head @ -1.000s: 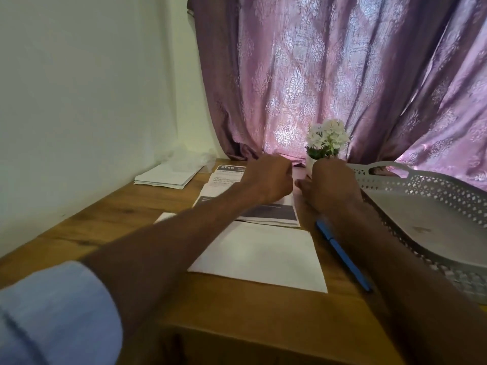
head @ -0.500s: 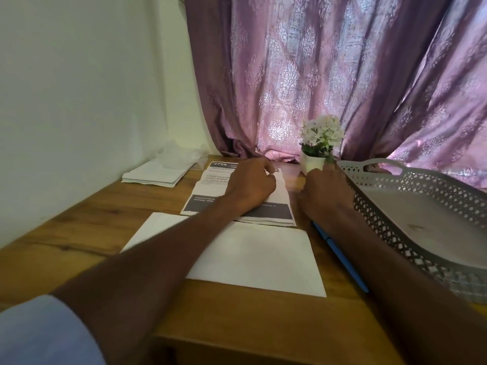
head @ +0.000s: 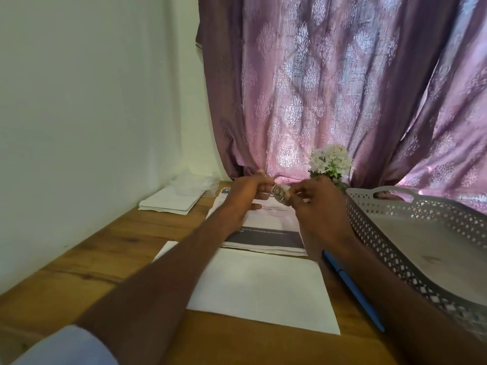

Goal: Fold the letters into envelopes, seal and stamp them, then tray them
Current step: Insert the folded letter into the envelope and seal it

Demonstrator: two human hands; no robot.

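Wooden desk [head: 87, 262], print unreadable; both hands, left [head: 246, 192] and right [head: 317, 198], pinching stamps [head: 279, 194].

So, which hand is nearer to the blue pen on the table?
Right. The right hand is raised above the letters, its wrist just beyond the blue pen. The left hand is farther, to the pen's left across the letters.

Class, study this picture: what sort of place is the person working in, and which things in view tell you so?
Probably a desk at home, set in a corner by a window. The wooden desk meets a plain wall, a patterned purple curtain hangs behind it, and a small pot of white flowers stands at the back.
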